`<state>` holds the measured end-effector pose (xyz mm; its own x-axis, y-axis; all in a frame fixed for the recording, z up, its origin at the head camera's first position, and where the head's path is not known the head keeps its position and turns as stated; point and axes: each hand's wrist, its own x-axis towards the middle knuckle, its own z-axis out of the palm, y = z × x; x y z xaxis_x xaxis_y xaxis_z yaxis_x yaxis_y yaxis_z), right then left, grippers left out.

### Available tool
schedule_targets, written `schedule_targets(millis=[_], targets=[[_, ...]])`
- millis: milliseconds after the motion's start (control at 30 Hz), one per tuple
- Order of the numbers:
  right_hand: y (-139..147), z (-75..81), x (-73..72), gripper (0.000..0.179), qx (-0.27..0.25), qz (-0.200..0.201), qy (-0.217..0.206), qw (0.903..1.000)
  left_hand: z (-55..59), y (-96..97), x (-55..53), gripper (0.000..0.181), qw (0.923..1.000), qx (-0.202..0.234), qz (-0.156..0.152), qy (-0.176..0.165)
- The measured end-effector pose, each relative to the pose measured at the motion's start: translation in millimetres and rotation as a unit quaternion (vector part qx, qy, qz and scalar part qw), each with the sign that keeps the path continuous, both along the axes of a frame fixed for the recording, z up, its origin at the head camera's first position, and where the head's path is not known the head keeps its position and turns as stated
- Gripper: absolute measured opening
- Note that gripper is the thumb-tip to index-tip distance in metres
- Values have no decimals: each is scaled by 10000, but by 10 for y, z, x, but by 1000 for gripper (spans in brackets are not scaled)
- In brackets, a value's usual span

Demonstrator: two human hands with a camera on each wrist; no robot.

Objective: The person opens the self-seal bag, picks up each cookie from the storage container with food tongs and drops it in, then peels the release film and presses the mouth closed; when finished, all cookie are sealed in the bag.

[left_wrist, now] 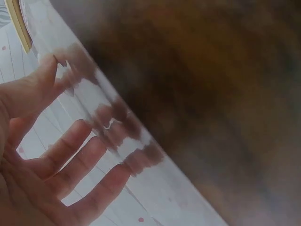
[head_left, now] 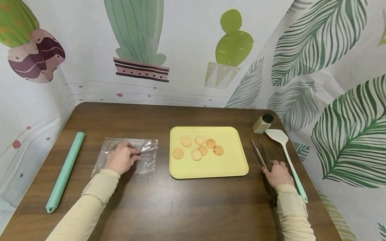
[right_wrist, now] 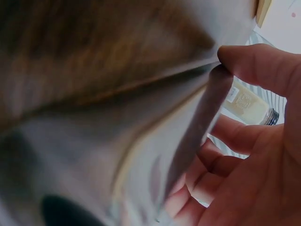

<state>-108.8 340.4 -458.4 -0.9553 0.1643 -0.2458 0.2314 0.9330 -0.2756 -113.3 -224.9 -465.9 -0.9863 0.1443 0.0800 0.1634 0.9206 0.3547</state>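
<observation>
Brown table [head_left: 187, 207]: head view alone shows tongs [head_left: 258, 153] and cookies [head_left: 196, 154] together.

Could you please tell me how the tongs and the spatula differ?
The tongs have two slim metallic arms; the spatula has one broad, pale head. The right hand holds the tongs, while neither hand holds the spatula. Both lie toward the right of the table.

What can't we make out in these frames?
Head: clear plastic bag, part under the left hand.
Head: rear end of the tongs, behind the right hand.
Head: label text on black-capped jar, too small.
Head: left sleeve, cut off by bottom edge.
</observation>
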Motion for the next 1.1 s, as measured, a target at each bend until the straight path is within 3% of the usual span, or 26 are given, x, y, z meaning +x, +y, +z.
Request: schedule_targets(millis=[433, 800, 967, 1100], targets=[[39, -3, 62, 64, -295, -62, 399, 9987, 3, 0, -35, 11, 9998, -42, 81, 165], [-70, 76, 170, 61, -596, -171, 906, 9940, -26, -10, -16, 15, 9978, 157, 50, 644], [-219, 144, 200, 53, -727, -151, 1512, 9857, -37, -13, -22, 15, 9943, 339, -13, 1012], [-348, 158, 182, 47, -879, 217, 2175, 9719, -42, -6, -46, 14, 9893, 575, -55, 1338]])
